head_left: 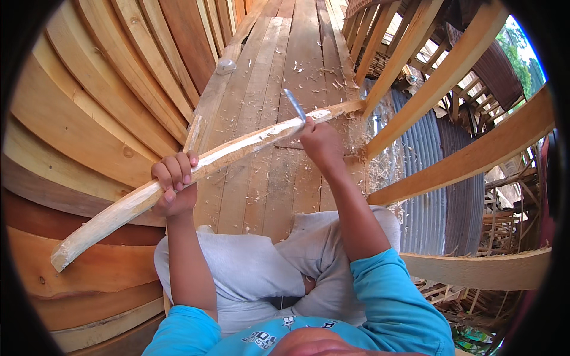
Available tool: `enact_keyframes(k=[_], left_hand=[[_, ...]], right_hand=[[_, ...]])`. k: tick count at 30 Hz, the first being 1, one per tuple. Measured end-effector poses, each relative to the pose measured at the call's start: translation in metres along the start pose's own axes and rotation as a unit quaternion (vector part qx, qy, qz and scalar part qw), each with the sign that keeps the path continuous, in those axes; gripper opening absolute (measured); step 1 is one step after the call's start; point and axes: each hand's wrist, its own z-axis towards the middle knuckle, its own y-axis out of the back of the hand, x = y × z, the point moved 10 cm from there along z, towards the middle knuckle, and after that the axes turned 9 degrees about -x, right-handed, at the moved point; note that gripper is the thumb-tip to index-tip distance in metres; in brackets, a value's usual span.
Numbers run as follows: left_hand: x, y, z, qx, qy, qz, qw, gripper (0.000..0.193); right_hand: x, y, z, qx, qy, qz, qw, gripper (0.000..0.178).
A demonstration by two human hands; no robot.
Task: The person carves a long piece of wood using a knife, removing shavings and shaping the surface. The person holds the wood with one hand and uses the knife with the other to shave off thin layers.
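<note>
A long, pale wooden pole (237, 147) lies slantwise across the space before me, its thick end at the lower left and its far end near the slatted railing at the right. Part of its upper face is whitish and freshly shaved. My left hand (174, 183) is wrapped round the pole left of its middle. Closed on a knife, my right hand (320, 141) rests at the pole's right part. The knife's metal blade (294, 105) points up and away, crossing the pole; its handle is hidden in my fist.
Curved wooden boards form a wall (101, 118) on my left. At the right stands a railing of wooden slats (457, 172), with corrugated metal sheets (424, 190) beyond. Wood shavings litter the plank floor (255, 190). A small clear container (225, 66) sits by the wall.
</note>
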Motion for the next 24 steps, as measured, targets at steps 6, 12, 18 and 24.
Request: enact_keyframes(k=[6, 12, 18, 24], left_hand=[[-0.001, 0.007, -0.007, -0.017, 0.000, 0.008, 1.000, 0.030], [0.005, 0.004, -0.002, -0.013, -0.006, -0.007, 1.000, 0.030], [0.005, 0.002, -0.005, -0.022, 0.014, -0.006, 1.000, 0.029], [0.004, 0.004, -0.006, -0.032, 0.010, -0.005, 0.999, 0.029]], right_hand=[[0.041, -0.015, -0.046, 0.065, 0.048, -0.011, 0.997, 0.057], [0.032, -0.007, -0.024, 0.001, 0.075, -0.066, 0.995, 0.056], [0.013, -0.004, -0.012, 0.081, -0.008, -0.033, 0.996, 0.053], [0.022, -0.013, -0.018, 0.070, 0.007, -0.004, 0.998, 0.054]])
